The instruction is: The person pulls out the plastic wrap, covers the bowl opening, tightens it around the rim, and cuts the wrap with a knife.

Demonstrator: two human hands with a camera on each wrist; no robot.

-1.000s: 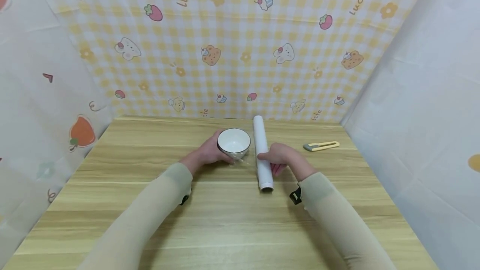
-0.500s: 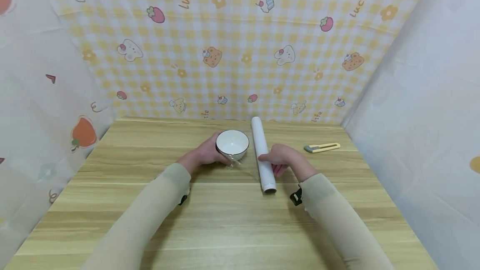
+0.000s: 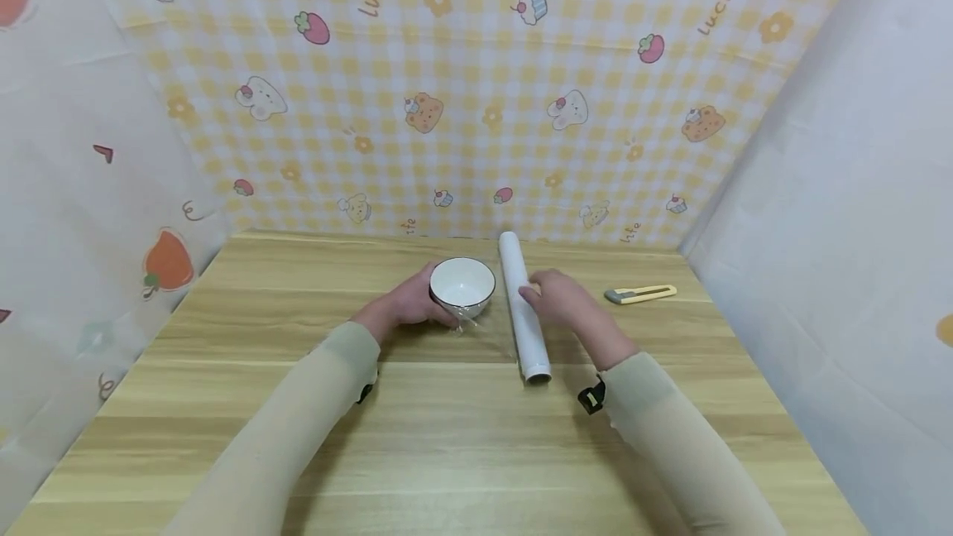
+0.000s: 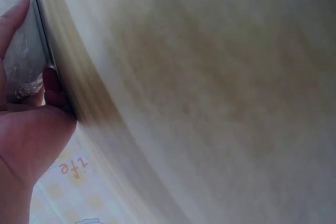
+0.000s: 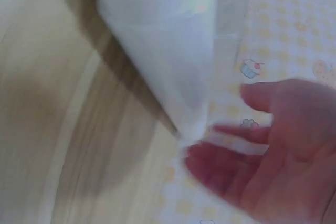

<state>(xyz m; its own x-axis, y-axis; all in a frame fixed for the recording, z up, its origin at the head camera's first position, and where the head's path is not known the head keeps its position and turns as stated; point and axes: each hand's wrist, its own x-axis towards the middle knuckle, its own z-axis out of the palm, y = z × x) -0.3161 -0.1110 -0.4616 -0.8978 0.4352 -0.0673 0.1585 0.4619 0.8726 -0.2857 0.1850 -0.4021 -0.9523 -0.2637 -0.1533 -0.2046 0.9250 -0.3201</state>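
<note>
A white bowl with a dark rim stands on the table, gripped at its left side by my left hand. Clear cling film clings to the bowl's near side and stretches toward a long white cling film roll on its right. The left wrist view has the fingers of that hand against the film-covered bowl. My right hand is just right of the roll. In the right wrist view its loosely bent fingers hold nothing, and the roll is beside them.
A yellow and grey utility knife lies at the right on the wooden table. A yellow checked cloth hangs behind the table, and pale sheets hang at both sides.
My right hand has let go of the roll and lifted slightly away. Earlier, the roll's near end shifted a little right, and the film stretched. The left hand still grips the bowl.
</note>
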